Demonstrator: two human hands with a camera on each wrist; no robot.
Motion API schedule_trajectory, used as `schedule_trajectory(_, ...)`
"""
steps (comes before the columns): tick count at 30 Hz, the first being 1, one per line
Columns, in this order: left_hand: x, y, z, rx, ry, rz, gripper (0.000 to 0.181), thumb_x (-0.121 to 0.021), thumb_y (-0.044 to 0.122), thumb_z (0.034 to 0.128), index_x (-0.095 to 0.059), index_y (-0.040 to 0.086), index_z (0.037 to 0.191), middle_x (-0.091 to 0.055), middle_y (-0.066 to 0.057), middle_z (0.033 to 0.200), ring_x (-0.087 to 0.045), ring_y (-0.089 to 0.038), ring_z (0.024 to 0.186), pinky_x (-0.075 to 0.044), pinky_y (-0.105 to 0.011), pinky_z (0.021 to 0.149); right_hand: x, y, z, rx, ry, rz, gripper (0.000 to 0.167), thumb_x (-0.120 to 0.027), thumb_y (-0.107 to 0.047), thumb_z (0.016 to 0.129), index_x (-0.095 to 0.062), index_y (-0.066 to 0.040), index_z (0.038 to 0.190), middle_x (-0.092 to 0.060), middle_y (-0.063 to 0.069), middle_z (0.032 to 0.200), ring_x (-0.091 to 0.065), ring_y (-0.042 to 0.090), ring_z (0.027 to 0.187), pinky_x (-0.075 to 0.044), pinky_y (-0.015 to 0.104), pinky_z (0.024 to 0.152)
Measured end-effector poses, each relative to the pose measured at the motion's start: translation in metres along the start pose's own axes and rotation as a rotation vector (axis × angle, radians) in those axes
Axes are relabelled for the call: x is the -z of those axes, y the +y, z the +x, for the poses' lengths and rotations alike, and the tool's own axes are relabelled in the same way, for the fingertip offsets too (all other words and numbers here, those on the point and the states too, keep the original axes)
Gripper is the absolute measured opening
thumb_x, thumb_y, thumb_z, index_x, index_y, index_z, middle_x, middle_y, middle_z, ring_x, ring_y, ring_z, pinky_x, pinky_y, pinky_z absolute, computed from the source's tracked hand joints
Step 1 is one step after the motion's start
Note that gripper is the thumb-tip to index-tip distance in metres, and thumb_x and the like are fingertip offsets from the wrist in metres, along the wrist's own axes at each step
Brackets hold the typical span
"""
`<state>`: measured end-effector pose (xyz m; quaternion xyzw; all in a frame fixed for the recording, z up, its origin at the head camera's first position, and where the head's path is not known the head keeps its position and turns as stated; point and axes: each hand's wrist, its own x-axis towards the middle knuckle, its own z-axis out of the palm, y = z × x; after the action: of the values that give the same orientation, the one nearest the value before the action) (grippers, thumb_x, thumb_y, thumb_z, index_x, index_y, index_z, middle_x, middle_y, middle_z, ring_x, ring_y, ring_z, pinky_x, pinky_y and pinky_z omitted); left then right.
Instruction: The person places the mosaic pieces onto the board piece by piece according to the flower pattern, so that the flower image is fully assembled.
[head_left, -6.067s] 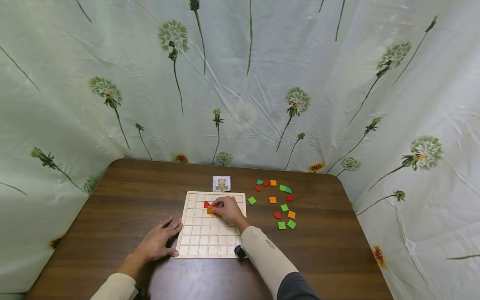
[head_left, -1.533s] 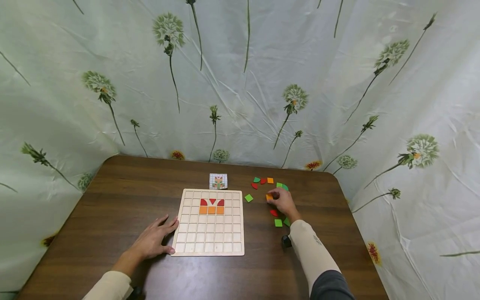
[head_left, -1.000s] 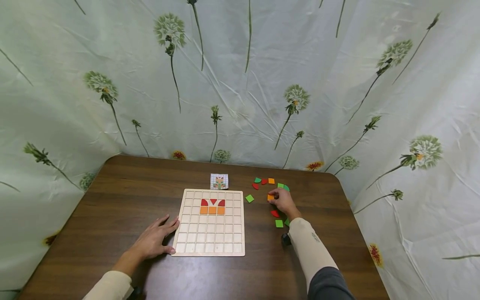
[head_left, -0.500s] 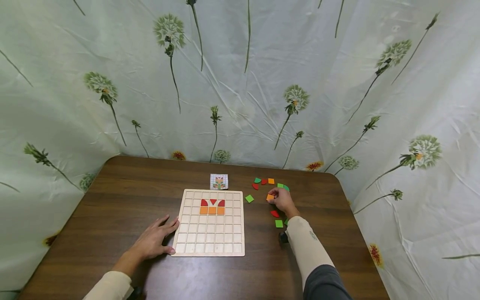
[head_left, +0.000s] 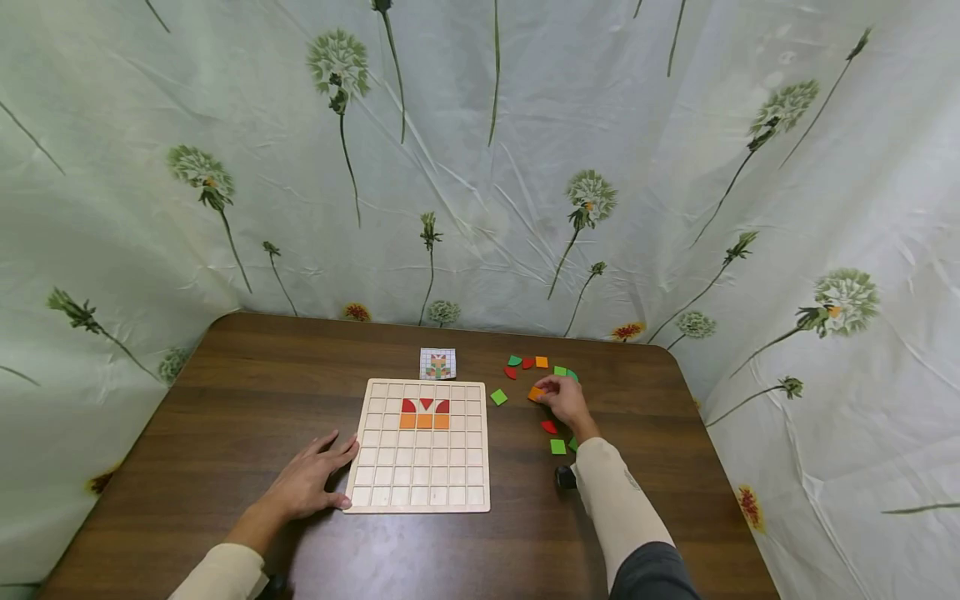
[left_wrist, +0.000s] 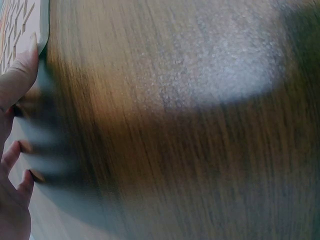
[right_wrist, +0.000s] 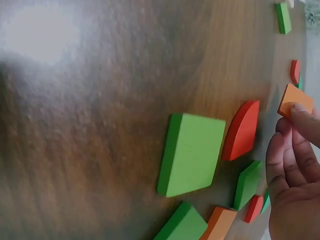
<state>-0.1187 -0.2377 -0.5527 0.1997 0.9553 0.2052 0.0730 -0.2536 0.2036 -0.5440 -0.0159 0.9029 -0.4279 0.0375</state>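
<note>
In the head view a pale wooden grid board (head_left: 412,467) lies on the table. It bears three red pieces (head_left: 442,407), with a row of three orange square tiles (head_left: 423,422) just below them. My left hand (head_left: 303,483) is spread at the board's left edge; in the left wrist view its thumb (left_wrist: 22,72) touches the board's corner. Right of the board, my right hand (head_left: 567,402) pinches another orange square tile (right_wrist: 296,100) between thumb and fingers. In the right wrist view that tile appears lifted and tilted.
Loose green squares (head_left: 498,397), red pieces (head_left: 549,427), green curved pieces (head_left: 513,361) and an orange square (head_left: 542,362) lie around the right hand. Behind the board is a small printed pattern card (head_left: 437,364). A flowered curtain (head_left: 480,183) hangs beyond the dark wooden table (head_left: 262,375).
My right hand, earlier over the board with an orange tile, has moved right to the loose pieces. Its current orange tile has since shifted slightly left and tilted. The left hand stays put.
</note>
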Motion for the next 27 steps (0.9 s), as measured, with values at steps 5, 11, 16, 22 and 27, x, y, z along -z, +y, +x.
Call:
schedule_trajectory(5, 0.001, 0.001, -0.001, 0.015, -0.008, -0.003, 0.091, -0.083, 0.041, 0.064, -0.049, 0.003, 0.139, -0.045, -0.016, 0.146, -0.031, -0.048, 0.134, -0.028, -0.066, 0.103, -0.003, -0.009, -0.006, 0.016, -0.017, 0.028, 0.014, -0.073, 0.003, 0.081, -0.07, 0.005, 0.094, -0.066, 0.011, 0.084, -0.058, 0.015, 0.071, -0.051, 0.026, 0.066)
schedule_trajectory(11, 0.0, 0.001, -0.001, 0.025, -0.017, -0.003, 0.091, -0.083, 0.042, 0.0645, -0.048, 0.003, 0.14, -0.044, -0.016, 0.146, -0.03, -0.048, 0.135, -0.028, -0.066, 0.103, -0.01, -0.021, -0.012, 0.027, -0.023, 0.092, 0.014, -0.075, 0.002, 0.079, -0.071, 0.004, 0.093, -0.066, 0.008, 0.081, -0.058, 0.014, 0.069, -0.052, 0.024, 0.063)
schedule_trajectory(16, 0.001, 0.001, 0.0, 0.025, -0.019, 0.006, 0.092, -0.083, 0.041, 0.064, -0.048, 0.003, 0.14, -0.044, -0.016, 0.146, -0.03, -0.048, 0.135, -0.028, -0.066, 0.103, -0.02, -0.031, -0.015, 0.031, -0.032, 0.11, 0.015, -0.075, 0.0, 0.08, -0.071, 0.003, 0.093, -0.067, 0.008, 0.081, -0.061, 0.016, 0.069, -0.055, 0.028, 0.064)
schedule_trajectory(22, 0.001, 0.001, 0.0, 0.03, -0.028, 0.009, 0.092, -0.083, 0.041, 0.0641, -0.048, 0.003, 0.14, -0.044, -0.016, 0.146, -0.03, -0.048, 0.135, -0.028, -0.066, 0.102, -0.035, -0.039, -0.02, 0.041, -0.074, 0.174, 0.013, -0.075, 0.002, 0.079, -0.071, 0.006, 0.091, -0.068, 0.01, 0.079, -0.063, 0.017, 0.064, -0.057, 0.033, 0.062)
schedule_trajectory(27, 0.001, 0.001, 0.0, 0.03, -0.027, 0.005, 0.092, -0.083, 0.041, 0.0644, -0.048, 0.003, 0.14, -0.044, -0.016, 0.146, -0.03, -0.048, 0.135, -0.028, -0.066, 0.102, -0.046, -0.045, -0.025, 0.046, -0.125, 0.185, 0.012, -0.074, 0.0, 0.081, -0.072, 0.005, 0.091, -0.069, 0.01, 0.08, -0.062, 0.016, 0.062, -0.056, 0.031, 0.06)
